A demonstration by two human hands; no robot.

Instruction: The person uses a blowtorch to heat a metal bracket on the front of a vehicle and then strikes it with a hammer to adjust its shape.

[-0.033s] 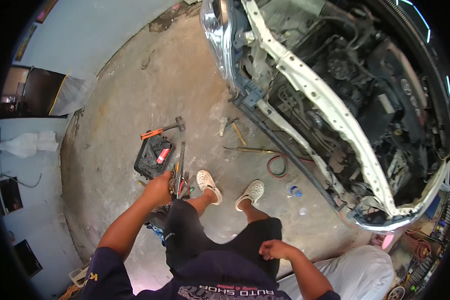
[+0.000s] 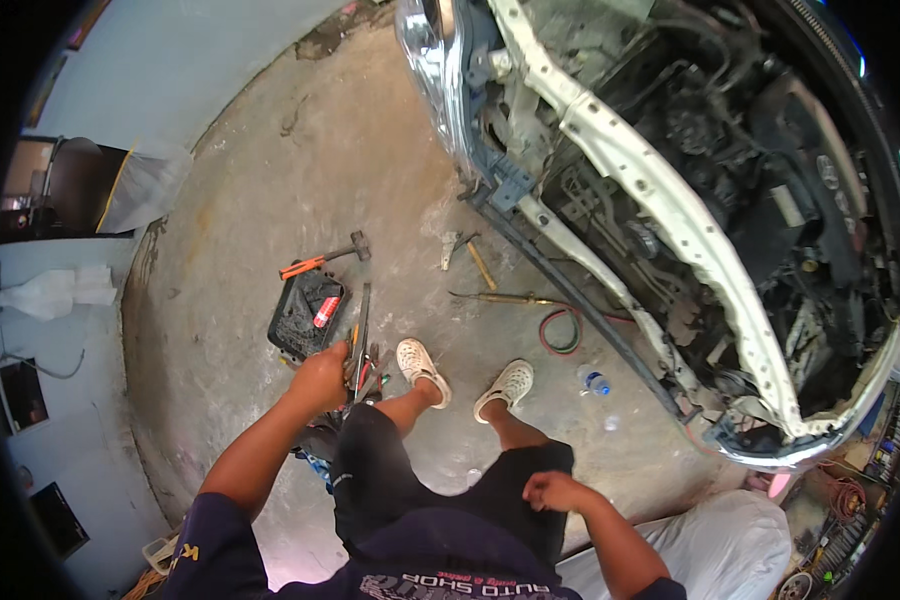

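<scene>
My left hand point(image 2: 322, 372) is closed at the cluster of tools point(image 2: 366, 375) beside my left leg; what it grips is hidden. Just beyond it lies a black tray point(image 2: 279, 320) with a red-and-white cylinder point(image 2: 325, 312) inside. An orange-handled hammer point(image 2: 327, 257) rests at its far end, and a long flat metal tool point(image 2: 365, 314) runs alongside. My right hand point(image 2: 555, 491) hangs by my right thigh, fingers curled, with nothing visible in it. Both cream clogs point(image 2: 422, 370) stand on the concrete.
An opened car front point(image 2: 670, 215) fills the right side. A wooden-handled hammer point(image 2: 480, 265), a torch point(image 2: 500, 298) with hoses point(image 2: 560, 325) and a plastic bottle point(image 2: 595, 381) lie on the floor before it. A wall point(image 2: 65, 300) borders the left; a covered bulk point(image 2: 720, 540) sits at lower right.
The view has shifted slightly, and my right hand and feet appear a little farther right. My left hand remains at the tools, still closed.
</scene>
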